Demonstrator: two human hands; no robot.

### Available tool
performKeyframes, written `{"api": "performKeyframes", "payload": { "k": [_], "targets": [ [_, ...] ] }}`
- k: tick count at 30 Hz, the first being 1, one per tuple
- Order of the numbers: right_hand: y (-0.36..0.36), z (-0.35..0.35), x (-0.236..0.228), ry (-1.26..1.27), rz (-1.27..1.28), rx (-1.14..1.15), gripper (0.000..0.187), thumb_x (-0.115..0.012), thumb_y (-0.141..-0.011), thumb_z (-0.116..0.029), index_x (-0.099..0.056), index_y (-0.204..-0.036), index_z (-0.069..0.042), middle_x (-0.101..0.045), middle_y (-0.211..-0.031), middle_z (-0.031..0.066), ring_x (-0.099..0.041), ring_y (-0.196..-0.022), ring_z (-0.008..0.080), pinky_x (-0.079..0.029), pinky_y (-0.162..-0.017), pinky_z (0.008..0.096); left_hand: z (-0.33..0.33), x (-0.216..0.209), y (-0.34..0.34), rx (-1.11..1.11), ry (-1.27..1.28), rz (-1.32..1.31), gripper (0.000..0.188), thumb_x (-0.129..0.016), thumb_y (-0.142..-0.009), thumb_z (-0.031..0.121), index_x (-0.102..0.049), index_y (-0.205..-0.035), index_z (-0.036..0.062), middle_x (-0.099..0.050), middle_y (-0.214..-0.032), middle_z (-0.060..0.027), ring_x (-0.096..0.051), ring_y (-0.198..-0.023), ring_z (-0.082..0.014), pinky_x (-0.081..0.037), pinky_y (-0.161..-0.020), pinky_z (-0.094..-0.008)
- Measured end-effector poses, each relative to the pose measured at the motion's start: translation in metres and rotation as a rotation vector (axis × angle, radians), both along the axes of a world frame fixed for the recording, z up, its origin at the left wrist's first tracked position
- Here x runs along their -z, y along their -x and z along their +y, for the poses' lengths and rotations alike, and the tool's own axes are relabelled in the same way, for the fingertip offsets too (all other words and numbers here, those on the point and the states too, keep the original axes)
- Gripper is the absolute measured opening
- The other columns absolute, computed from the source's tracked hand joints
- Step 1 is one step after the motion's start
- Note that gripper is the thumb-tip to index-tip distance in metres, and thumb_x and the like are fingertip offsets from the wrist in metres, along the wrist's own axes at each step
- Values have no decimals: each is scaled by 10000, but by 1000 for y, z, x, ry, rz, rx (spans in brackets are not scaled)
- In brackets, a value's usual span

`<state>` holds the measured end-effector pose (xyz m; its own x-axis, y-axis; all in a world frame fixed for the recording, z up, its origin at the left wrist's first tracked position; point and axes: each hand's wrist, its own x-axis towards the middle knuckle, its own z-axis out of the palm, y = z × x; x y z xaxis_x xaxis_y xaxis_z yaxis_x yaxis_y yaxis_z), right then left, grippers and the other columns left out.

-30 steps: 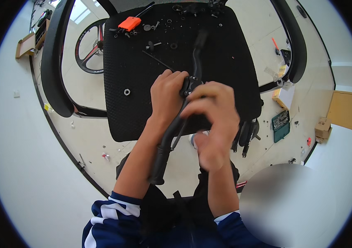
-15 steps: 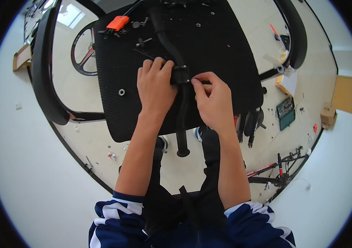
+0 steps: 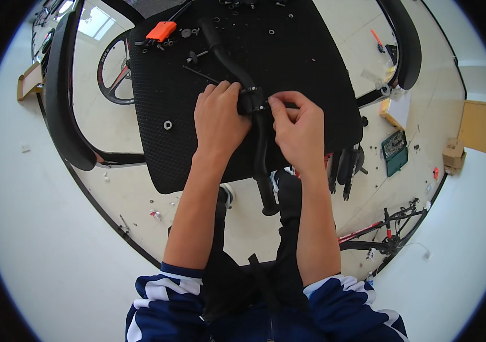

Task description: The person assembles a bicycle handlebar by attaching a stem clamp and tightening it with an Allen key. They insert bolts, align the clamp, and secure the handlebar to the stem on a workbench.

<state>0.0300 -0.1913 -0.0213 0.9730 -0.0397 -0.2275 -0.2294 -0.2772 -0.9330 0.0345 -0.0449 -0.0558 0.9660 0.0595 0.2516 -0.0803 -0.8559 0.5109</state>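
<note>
A black bicycle handlebar (image 3: 261, 157) lies lengthwise across the dark chair seat (image 3: 183, 162), its near end jutting past the seat edge. Around its middle sits a black stem clamp (image 3: 251, 100) with small shiny bolts. My left hand (image 3: 218, 119) is wrapped round the stem from the left, hiding most of it. Thumb and forefinger of my right hand (image 3: 301, 128) pinch together at the clamp's right edge; whatever small thing is between them is hidden. A thin dark rod (image 3: 200, 74) lies just beyond my left hand.
Left of my left hand is a metal nut (image 3: 167, 125). An orange item (image 3: 161, 31), washers and bolts lie at the seat's far side. Armrests (image 3: 63, 91) flank the seat. On the floor at right are a green tool case (image 3: 395, 162) and a bicycle frame (image 3: 363, 239).
The handlebar has turned, its near end swinging right and its far end left. The clamp has tilted with it, and both hands have shifted slightly right.
</note>
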Motion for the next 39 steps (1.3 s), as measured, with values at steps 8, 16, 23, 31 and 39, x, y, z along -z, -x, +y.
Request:
{"api": "performKeyframes", "payload": {
  "k": [8,16,23,31,39],
  "targets": [
    [-37,-19,7,363,-569,17,228,-629,-979,-147,-667,-1118,29,-703,-889,91,-651,-779,113,-504,-725,242,9,-23,6,7,670,119,221,-828,-815,115,-671,-926,7,-652,-806,-27,-620,-712,-126,-473,-643,-261],
    [8,-4,-17,-219,182,-352,577,-706,-932,-391,-587,-1279,54,-704,-836,120,-683,-781,162,-524,-739,282,5,-14,5,-169,750,-16,212,-792,-833,147,-661,-921,5,-676,-737,-62,-663,-673,-155,-483,-616,-288],
    [18,-24,-31,399,177,-651,568,-731,-872,-459,-603,-1140,26,-679,-737,170,-693,-662,324,-518,-636,373,5,-14,6,-242,246,-37,314,-805,-736,126,-620,-964,16,-658,-830,-139,-658,-766,-323,-501,-693,-349],
    [-2,-51,-34,748,66,-236,469,-730,-865,-482,-702,-852,-14,-637,-659,134,-627,-609,296,-463,-590,393,-4,-38,17,39,490,6,307,-801,-780,147,-644,-998,-1,-682,-918,-138,-663,-825,-280,-525,-718,-356],
    [-6,-103,-4,532,-38,-316,309,-800,-794,-254,-695,-934,1,-692,-850,153,-663,-863,335,-522,-753,363,69,-43,16,42,-179,-134,510,-738,-693,103,-593,-1181,71,-557,-1278,-110,-496,-1216,-303,-361,-1041,-431]
  ]
}}
